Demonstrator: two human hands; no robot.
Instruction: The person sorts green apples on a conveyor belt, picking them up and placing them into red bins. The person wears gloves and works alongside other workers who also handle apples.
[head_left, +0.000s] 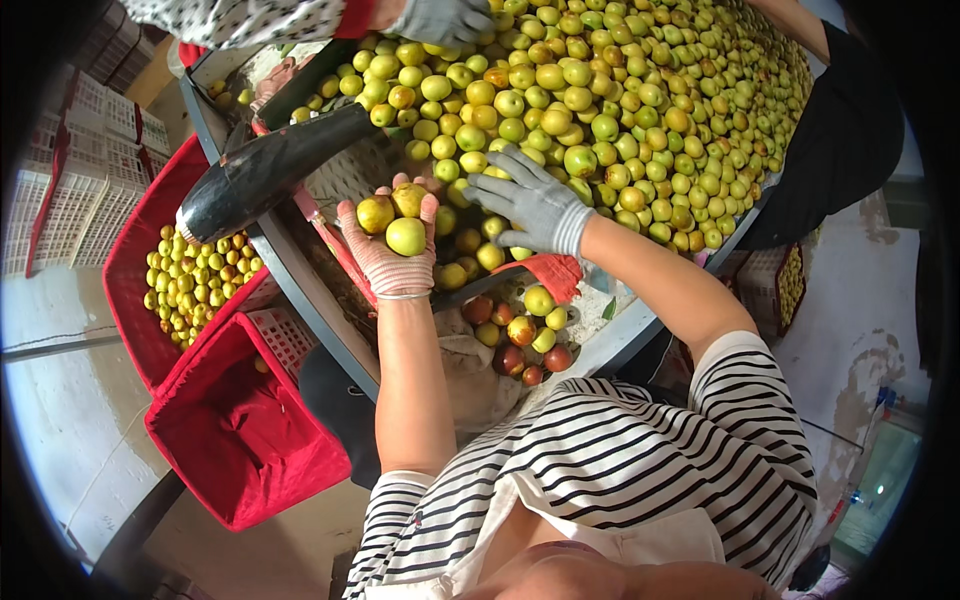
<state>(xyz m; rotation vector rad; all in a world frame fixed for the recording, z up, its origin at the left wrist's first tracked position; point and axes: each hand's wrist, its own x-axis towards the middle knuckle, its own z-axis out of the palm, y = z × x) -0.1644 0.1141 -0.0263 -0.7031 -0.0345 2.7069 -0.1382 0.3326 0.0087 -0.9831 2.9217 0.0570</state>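
My left hand (388, 251), in a pale pink knit glove, is palm up and cradles three yellow-green jujubes (406, 236), one of them browner. My right hand (536, 202), in a grey knit glove, lies palm down on the near edge of a large heap of jujubes (592, 97). Its fingers are spread over the fruit, and nothing shows gripped in them. What lies under the palm is hidden. Just below the hands, a black divider with a red cloth (551, 276) on it separates off a few reddish-brown jujubes (511, 358).
A black chute-like piece (277, 169) juts over the table's metal rim (300, 281) at left. Below stand a red-lined crate (124, 262) of jujubes and another red-lined crate (247, 427). White crates (112, 165) are stacked behind. A co-worker's grey-gloved hand (442, 21) reaches in at top; another person's arm (791, 26) is top right.
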